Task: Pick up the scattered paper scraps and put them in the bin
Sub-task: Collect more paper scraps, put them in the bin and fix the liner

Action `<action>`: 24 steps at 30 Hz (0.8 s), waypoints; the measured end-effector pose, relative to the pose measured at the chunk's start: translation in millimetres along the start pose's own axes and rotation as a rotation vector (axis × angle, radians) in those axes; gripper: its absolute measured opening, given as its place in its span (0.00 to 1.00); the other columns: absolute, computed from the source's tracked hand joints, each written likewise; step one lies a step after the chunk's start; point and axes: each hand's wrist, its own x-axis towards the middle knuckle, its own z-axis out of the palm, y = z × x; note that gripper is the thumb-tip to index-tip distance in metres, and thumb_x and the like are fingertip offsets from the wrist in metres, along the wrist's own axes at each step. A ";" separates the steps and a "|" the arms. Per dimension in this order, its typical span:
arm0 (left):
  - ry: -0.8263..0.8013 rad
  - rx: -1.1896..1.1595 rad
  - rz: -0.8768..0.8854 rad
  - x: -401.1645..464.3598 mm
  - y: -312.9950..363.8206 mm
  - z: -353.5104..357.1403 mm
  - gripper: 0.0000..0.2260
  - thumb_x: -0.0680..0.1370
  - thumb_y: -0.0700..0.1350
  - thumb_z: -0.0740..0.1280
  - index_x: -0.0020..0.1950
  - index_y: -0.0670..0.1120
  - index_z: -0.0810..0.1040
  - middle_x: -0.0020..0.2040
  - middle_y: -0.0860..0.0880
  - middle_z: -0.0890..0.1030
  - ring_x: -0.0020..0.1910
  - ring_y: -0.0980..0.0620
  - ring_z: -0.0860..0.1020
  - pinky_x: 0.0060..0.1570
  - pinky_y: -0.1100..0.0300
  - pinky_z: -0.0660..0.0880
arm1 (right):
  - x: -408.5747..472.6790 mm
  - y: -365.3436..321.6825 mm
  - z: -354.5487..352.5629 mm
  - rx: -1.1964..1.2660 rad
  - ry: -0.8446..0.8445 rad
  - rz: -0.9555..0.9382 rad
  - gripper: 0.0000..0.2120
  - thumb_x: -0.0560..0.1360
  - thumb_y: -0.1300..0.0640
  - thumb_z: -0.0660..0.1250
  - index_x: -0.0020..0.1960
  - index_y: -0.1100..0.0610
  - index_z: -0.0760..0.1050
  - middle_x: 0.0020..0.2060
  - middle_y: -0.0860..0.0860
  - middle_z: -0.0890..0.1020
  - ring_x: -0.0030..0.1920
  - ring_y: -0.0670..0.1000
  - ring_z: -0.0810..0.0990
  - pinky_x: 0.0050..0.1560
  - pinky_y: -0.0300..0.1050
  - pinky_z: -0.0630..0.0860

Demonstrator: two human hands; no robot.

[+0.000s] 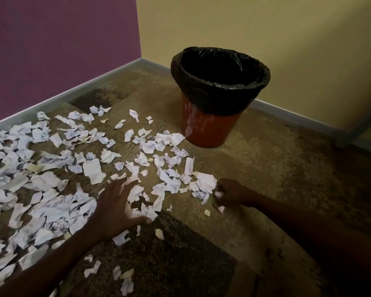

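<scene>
Head view looking down at a patterned, short-pile brown carpet (266,168) in a room corner, where a purple wall (62,50) is meeting a pale yellow wall (287,28). Torn and crumpled white paper scraps (51,189), many showing faint ink marks, are lying scattered in a wide band running from the near left edge toward the bin, thickest on the left. The left hand (116,206) is reaching palm down over the scraps with its fingers (129,185) spread open, their tips touching paper; scraps are lying beyond the fingertips and to both sides of them. The right hand (229,195) is sitting low on the carpet with its fingers curled closed around small white scraps, bits of paper peeking out of the fist; one large crumpled scrap (206,182) is lying just beside its knuckles. Well beyond the fingers of both hands, the bin (210,125) is standing upright, its long axis vertical and its open mouth pointing up. It is a tapered round bucket of glossy reddish-orange plastic, lined with a wrinkled, shiny black bag (219,97) folded down over the rim.
</scene>
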 end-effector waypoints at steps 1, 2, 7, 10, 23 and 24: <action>0.005 0.075 0.009 -5.8 -4.0 1.0 0.57 0.55 0.83 0.61 0.77 0.55 0.57 0.78 0.46 0.56 0.76 0.41 0.54 0.71 0.36 0.57 | 1.4 -4.3 -3.8 0.103 0.037 -0.017 0.22 0.65 0.50 0.79 0.52 0.54 0.73 0.48 0.49 0.77 0.49 0.50 0.76 0.39 0.40 0.69; -0.005 0.119 -0.002 -10.4 -9.3 3.9 0.60 0.53 0.84 0.60 0.78 0.55 0.53 0.79 0.44 0.51 0.77 0.38 0.50 0.70 0.32 0.53 | 2.7 -8.6 -9.4 0.172 0.063 -0.029 0.26 0.62 0.46 0.81 0.53 0.53 0.72 0.47 0.47 0.77 0.47 0.49 0.76 0.38 0.40 0.70; -0.165 0.181 -0.193 -21.0 -15.9 6.3 0.70 0.43 0.86 0.56 0.77 0.57 0.37 0.76 0.43 0.29 0.73 0.36 0.29 0.65 0.27 0.37 | 12.2 -23.4 -20.5 -0.128 -0.118 -0.005 0.60 0.55 0.32 0.79 0.75 0.45 0.47 0.71 0.58 0.59 0.68 0.60 0.67 0.62 0.56 0.74; -0.234 0.201 -0.257 -16.5 -14.8 7.6 0.70 0.43 0.87 0.55 0.74 0.56 0.28 0.73 0.41 0.25 0.74 0.34 0.30 0.66 0.27 0.40 | 19.7 -31.7 -2.2 -0.246 -0.183 -0.036 0.70 0.54 0.31 0.78 0.76 0.43 0.32 0.75 0.61 0.43 0.74 0.69 0.52 0.72 0.64 0.61; -0.241 0.184 -0.141 9.6 1.6 12.2 0.68 0.44 0.85 0.57 0.75 0.61 0.31 0.78 0.41 0.40 0.77 0.38 0.45 0.67 0.32 0.54 | 60.3 -137.6 31.6 -0.291 -0.203 -0.222 0.59 0.60 0.24 0.69 0.76 0.37 0.34 0.77 0.58 0.35 0.75 0.70 0.39 0.71 0.71 0.52; -0.220 0.190 -0.130 8.8 1.4 15.2 0.66 0.45 0.86 0.56 0.76 0.60 0.35 0.78 0.41 0.42 0.76 0.39 0.46 0.67 0.33 0.55 | 60.5 -144.2 38.8 -0.309 -0.192 -0.249 0.57 0.61 0.23 0.67 0.76 0.37 0.36 0.77 0.58 0.35 0.75 0.70 0.39 0.71 0.70 0.52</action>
